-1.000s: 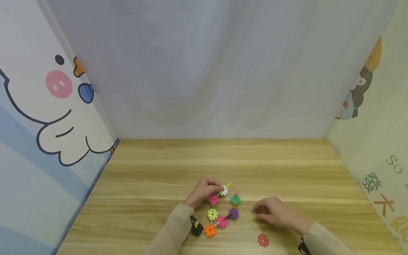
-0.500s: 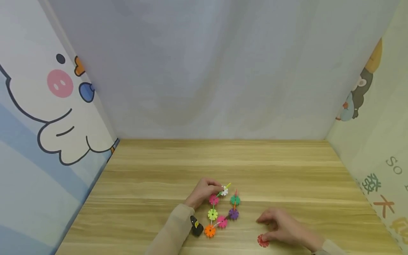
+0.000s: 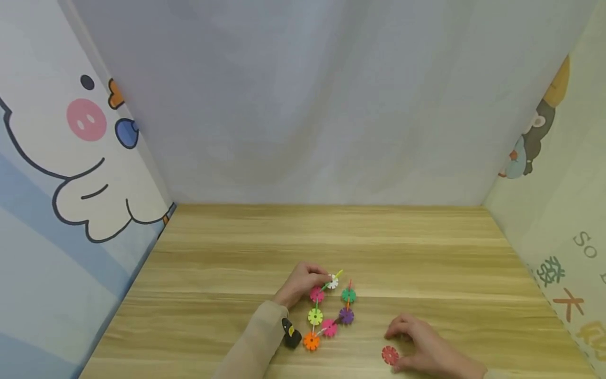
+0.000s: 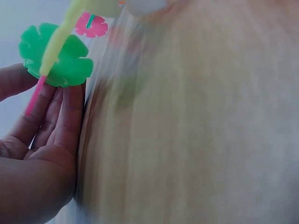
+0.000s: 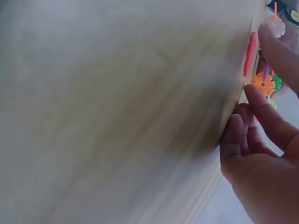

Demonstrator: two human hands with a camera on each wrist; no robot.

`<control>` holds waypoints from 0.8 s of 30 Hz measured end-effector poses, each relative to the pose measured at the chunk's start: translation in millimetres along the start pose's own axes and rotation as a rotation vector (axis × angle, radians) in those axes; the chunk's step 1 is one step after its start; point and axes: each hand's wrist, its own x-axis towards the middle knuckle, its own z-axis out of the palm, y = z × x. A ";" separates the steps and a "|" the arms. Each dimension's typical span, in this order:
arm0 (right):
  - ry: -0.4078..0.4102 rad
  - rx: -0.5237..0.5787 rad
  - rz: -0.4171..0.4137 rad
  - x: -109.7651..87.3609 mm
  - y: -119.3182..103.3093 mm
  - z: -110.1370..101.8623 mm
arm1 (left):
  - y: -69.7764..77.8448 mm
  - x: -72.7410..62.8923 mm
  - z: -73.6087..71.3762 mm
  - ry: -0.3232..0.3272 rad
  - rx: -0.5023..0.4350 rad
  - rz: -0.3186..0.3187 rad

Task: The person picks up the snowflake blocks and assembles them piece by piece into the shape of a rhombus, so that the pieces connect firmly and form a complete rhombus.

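My left hand (image 3: 303, 281) pinches the far left end of a chain of plastic snowflake discs lying on the table, beside its white disc (image 3: 333, 282). Up close, the fingers sit at an upright green disc (image 4: 65, 58), with a yellow disc (image 4: 60, 42) seen edge-on in front of it. The chain bends round through an orange disc (image 3: 311, 341) and a purple disc (image 3: 346, 316) to a teal disc (image 3: 349, 295). My right hand (image 3: 423, 345) lies around a loose flat red disc (image 3: 390, 355), thumb close to its edge, fingers apart from it.
The wooden table (image 3: 227, 247) extends back to a pale curtain (image 3: 312, 105). Cartoon-printed panels (image 3: 85, 173) stand at both sides. A black wrist strap piece (image 3: 291, 337) on my left wrist is close to the orange disc.
My right hand has come down toward the near edge to the red disc; its thumb was over the disc and is now at its edge. My left hand and the chain stay put.
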 end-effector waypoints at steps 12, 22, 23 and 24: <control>-0.048 -0.007 0.068 -1.0 -1.3 -0.2 | 0.1 1.3 0.3 -0.003 0.013 -0.006; -0.022 0.010 -0.007 1.0 -2.5 2.2 | 2.3 -0.6 1.1 0.000 0.016 0.017; -0.025 0.010 -0.003 1.0 -2.6 2.2 | 2.9 -1.0 1.2 0.001 0.015 0.018; -0.029 0.012 0.004 0.9 -2.7 2.1 | 3.3 -1.4 1.2 0.001 0.015 0.019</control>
